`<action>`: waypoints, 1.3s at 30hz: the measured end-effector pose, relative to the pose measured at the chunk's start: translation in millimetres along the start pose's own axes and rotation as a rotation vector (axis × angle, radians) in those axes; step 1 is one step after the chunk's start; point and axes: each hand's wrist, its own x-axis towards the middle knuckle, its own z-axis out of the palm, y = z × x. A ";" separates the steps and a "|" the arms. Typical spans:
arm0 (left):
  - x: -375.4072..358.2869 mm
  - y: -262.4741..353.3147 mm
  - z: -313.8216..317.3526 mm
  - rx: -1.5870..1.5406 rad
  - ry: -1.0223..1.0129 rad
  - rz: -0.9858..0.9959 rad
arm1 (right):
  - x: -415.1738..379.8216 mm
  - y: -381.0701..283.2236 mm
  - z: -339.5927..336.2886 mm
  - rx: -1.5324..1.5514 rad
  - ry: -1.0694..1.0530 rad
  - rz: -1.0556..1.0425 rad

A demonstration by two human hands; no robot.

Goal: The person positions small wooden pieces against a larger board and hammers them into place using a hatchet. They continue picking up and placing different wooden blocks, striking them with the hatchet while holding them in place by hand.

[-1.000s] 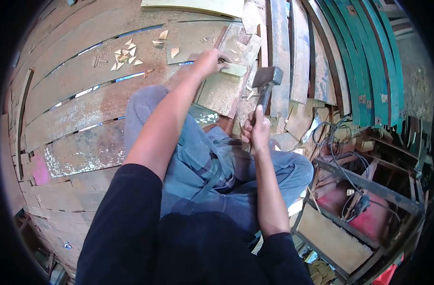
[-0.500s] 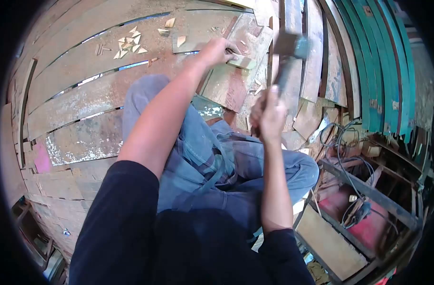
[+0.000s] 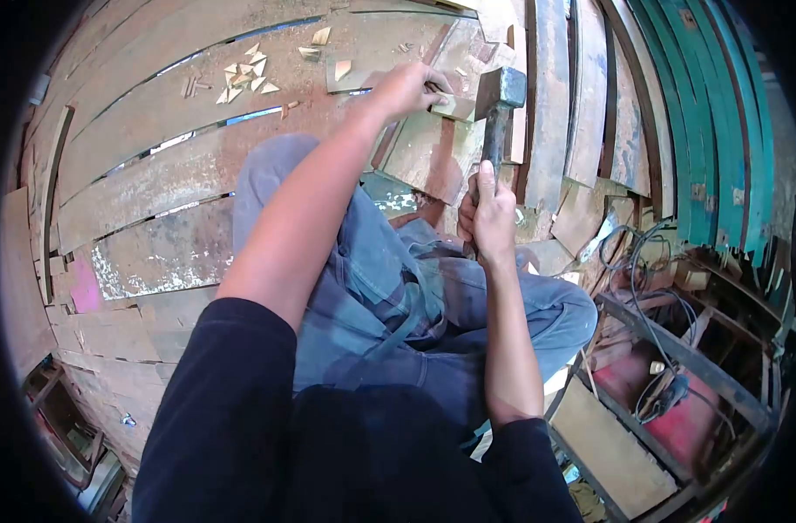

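My right hand [image 3: 489,213] is wrapped round the handle of a hammer [image 3: 502,89], its dark, blocky head held upright. Beside the hammer head lies a small pale wood block [image 3: 457,108], partly hidden behind it. My left hand [image 3: 408,91] grips the block's left end with bent fingers. The block rests over a wide wooden board [image 3: 422,161] in front of my crossed legs. Whether the hammer head touches the block cannot be made out.
Several small wood wedges [image 3: 241,77] lie on the plank floor [image 3: 145,187] at the upper left. Green corrugated sheets [image 3: 698,113] stand at the right. Below them are tangled cables [image 3: 629,253] and a metal frame [image 3: 694,353].
The hammer has come down and slightly left, from a blurred raised position to beside the block. The whole view has shifted slightly. My left hand keeps its hold on the block.
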 end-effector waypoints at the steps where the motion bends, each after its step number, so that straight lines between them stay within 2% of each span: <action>1: 0.8 -0.1 0.6 0.001 -0.006 0.007 | 2.2 5.8 -2.7 -0.018 -0.009 -0.021; 3: -2.7 13.3 2.6 0.102 0.049 0.022 | 2.9 4.4 -4.4 -0.063 0.019 -0.081; 6: -1.0 14.9 -0.6 0.100 0.001 0.008 | -3.0 -20.4 -4.5 -0.031 0.064 -0.139; 7: 2.5 9.0 0.7 0.082 0.016 0.089 | -6.1 -31.7 -5.2 0.000 0.052 -0.175; 9: 4.3 6.3 3.2 0.093 0.040 0.119 | -11.0 -52.8 -7.7 0.061 0.033 -0.242; 10: 0.8 7.2 2.2 0.097 0.052 0.125 | -14.8 -63.8 -5.6 -0.078 0.108 -0.375; 14: 0.0 12.4 3.7 0.045 0.046 -0.006 | -35.9 -109.8 1.6 0.026 0.071 -0.624; 18: 3.6 9.7 2.9 0.084 -0.001 -0.053 | -32.3 -91.8 4.6 0.020 0.090 -0.601; 19: 2.6 12.2 0.7 0.098 -0.019 -0.066 | -27.0 -75.8 4.9 -0.254 0.224 -0.586; 20: 1.1 12.1 -0.5 0.129 0.009 -0.011 | -11.6 -46.1 1.1 -0.319 0.251 -0.587; 21: -0.3 10.7 0.3 0.160 0.035 0.044 | -8.4 -24.5 5.5 -0.184 0.154 -0.350; 22: -0.5 7.9 2.1 0.192 0.060 0.100 | 6.3 9.5 -1.2 -0.238 0.159 -0.230; 23: 4.6 1.0 7.3 0.133 0.048 0.049 | 14.7 25.1 -4.7 -0.319 0.134 -0.222; 26: 2.6 3.0 5.5 0.185 0.064 0.077 | 10.7 28.0 -1.5 -0.114 0.061 -0.086; 27: 1.2 11.2 0.7 0.143 0.007 -0.015 | 7.3 21.7 0.8 -0.058 0.057 -0.031; 30: 3.0 7.6 2.4 0.119 0.023 0.025 | 5.3 12.4 1.5 0.026 0.030 0.004; 33: 4.8 5.2 3.4 0.176 0.017 0.056 | 8.8 17.6 -3.5 -0.006 0.054 -0.110; 36: 2.0 7.1 4.9 0.176 0.061 0.058 | -6.5 -37.8 5.7 0.094 0.093 -0.250; 37: 1.5 9.3 1.8 0.151 0.044 0.098 | -12.9 -60.7 5.0 0.069 0.098 -0.327; 38: 2.6 7.2 3.1 0.163 0.045 0.085 | -20.3 -84.4 9.2 0.001 0.195 -0.456; 39: 4.1 4.8 4.6 0.174 0.049 0.071 | -26.9 -103.8 6.4 0.124 0.086 -0.544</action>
